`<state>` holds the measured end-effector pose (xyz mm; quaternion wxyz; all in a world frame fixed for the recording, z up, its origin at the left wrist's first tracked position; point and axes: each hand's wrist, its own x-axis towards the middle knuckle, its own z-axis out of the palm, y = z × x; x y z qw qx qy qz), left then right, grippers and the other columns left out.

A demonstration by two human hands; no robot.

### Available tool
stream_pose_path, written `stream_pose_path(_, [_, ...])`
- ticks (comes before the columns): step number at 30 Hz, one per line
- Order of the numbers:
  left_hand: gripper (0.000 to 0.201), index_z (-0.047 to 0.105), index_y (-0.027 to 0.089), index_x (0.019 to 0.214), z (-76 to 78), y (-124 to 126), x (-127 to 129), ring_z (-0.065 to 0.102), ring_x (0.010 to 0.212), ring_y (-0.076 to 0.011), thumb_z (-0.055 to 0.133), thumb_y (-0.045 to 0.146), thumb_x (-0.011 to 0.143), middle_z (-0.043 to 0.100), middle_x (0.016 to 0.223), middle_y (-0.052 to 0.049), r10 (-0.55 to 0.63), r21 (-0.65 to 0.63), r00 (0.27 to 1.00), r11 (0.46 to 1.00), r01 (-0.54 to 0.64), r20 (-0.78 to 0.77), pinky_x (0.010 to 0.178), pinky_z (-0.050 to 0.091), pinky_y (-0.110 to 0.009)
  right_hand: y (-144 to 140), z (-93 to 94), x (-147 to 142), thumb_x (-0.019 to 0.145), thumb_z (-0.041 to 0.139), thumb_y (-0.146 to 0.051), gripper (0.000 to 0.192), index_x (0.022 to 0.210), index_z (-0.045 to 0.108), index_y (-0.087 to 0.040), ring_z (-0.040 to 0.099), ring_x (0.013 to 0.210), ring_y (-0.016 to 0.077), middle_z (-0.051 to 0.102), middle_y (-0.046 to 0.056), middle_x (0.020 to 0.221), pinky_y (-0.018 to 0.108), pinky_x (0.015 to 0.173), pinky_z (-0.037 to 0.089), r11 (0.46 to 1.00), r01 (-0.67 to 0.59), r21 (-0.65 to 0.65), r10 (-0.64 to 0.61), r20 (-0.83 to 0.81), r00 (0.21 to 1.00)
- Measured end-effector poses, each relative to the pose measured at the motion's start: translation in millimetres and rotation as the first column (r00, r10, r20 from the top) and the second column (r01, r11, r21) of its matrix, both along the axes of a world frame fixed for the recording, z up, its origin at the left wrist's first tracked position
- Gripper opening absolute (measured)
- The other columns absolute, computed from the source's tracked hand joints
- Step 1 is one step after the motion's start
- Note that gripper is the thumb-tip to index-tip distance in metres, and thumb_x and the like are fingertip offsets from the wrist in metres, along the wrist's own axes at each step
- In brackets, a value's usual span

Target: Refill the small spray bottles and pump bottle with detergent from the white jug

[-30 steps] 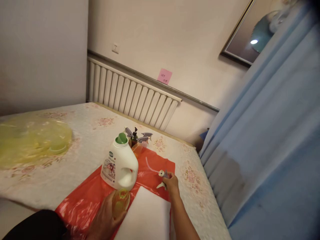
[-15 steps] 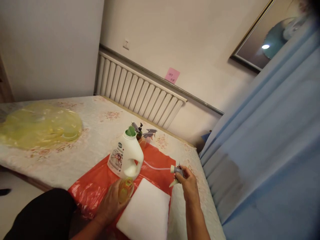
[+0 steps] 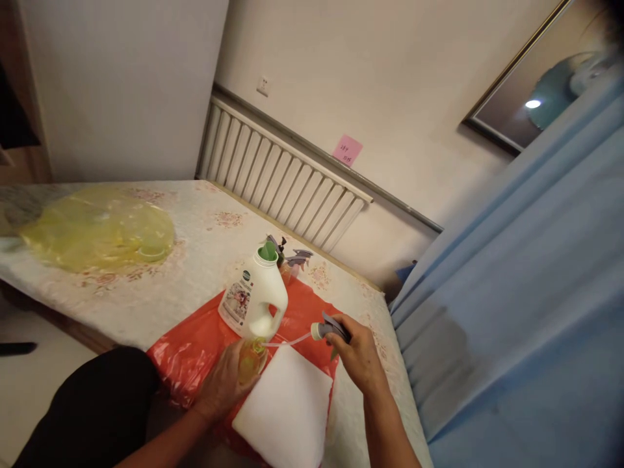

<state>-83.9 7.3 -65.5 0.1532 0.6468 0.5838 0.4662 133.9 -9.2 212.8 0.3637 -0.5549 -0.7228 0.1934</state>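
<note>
My left hand grips a small clear bottle of yellow liquid, upright on the red plastic sheet. My right hand holds a grey spray-trigger head. Its thin white dip tube points left, with the tip at the bottle's mouth. Just behind the bottle stands a white detergent jug with a green cap. A white foam block lies between my forearms.
Spray bottles with grey triggers stand behind the jug. A yellow plastic bag lies at the left of the flowered tabletop. A radiator lines the back wall. A blue curtain hangs close on the right.
My right hand lifted the spray head off the red sheet and swung its tube left to the bottle's mouth. The view shifted right and down.
</note>
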Motion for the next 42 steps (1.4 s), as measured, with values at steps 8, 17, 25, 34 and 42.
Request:
stream_pose_path(8, [0.073,0.047,0.016,0.140,-8.7,2.1,1.0,0.061,0.125,-0.0361,0.070,0.050,0.080,0.063,0.131,-0.019,-0.008,0.047,1.000,0.999,0.008,-0.007,0.107,0.051,-0.050,6.6,4.2,-24.8,0.081,0.059,-0.013,0.017,0.087,0.072,-0.023,0.062,0.073,0.0177,0.072,-0.001,0.082,0.026,0.065,0.042,0.994,-0.104,0.044,0.093,0.201,0.975])
stream_pose_path(17, [0.072,0.046,0.015,0.140,-10.9,2.5,0.1,0.060,0.126,-0.0356,0.069,0.049,0.081,0.062,0.134,-0.019,-0.018,0.088,1.000,0.996,0.017,0.011,0.107,0.051,-0.048,16.7,19.1,-73.2,0.085,0.063,-0.009,0.014,0.082,0.067,-0.022,0.060,0.071,0.0161,0.069,-0.001,0.080,0.024,0.063,0.034,0.969,-0.227,0.095,0.152,0.493,0.857])
stream_pose_path(25, [0.076,0.043,0.013,0.143,-25.7,5.7,3.8,0.061,0.123,-0.0374,0.071,0.047,0.081,0.062,0.130,-0.021,0.018,0.193,1.000,0.981,-0.012,-0.025,0.103,0.053,-0.051,27.6,-1.1,-94.5,0.088,0.066,-0.013,0.008,0.086,0.067,-0.021,0.063,0.078,0.0181,0.072,0.002,0.086,0.026,0.063,0.031,0.981,-0.191,-0.023,0.162,0.632,0.758])
stream_pose_path(34, [0.083,0.030,0.021,0.152,-29.2,6.2,2.3,0.062,0.120,-0.0372,0.072,0.040,0.083,0.061,0.131,-0.020,-0.007,0.213,0.999,0.977,0.014,-0.035,0.099,0.055,-0.057,29.3,-40.6,-100.8,0.092,0.061,-0.021,0.007,0.096,0.067,-0.022,0.067,0.086,0.0196,0.075,0.003,0.096,0.028,0.068,0.036,0.985,-0.141,-0.096,0.168,0.665,0.728])
stream_pose_path(42, [0.082,0.036,0.017,0.149,-27.9,5.7,1.8,0.062,0.120,-0.0377,0.073,0.044,0.081,0.062,0.130,-0.021,-0.010,0.182,1.000,0.983,0.014,-0.023,0.099,0.055,-0.056,32.8,-57.1,-96.2,0.091,0.059,-0.018,0.012,0.098,0.068,-0.022,0.067,0.089,0.0197,0.075,0.004,0.098,0.027,0.071,0.037,0.990,-0.088,-0.110,0.138,0.632,0.763])
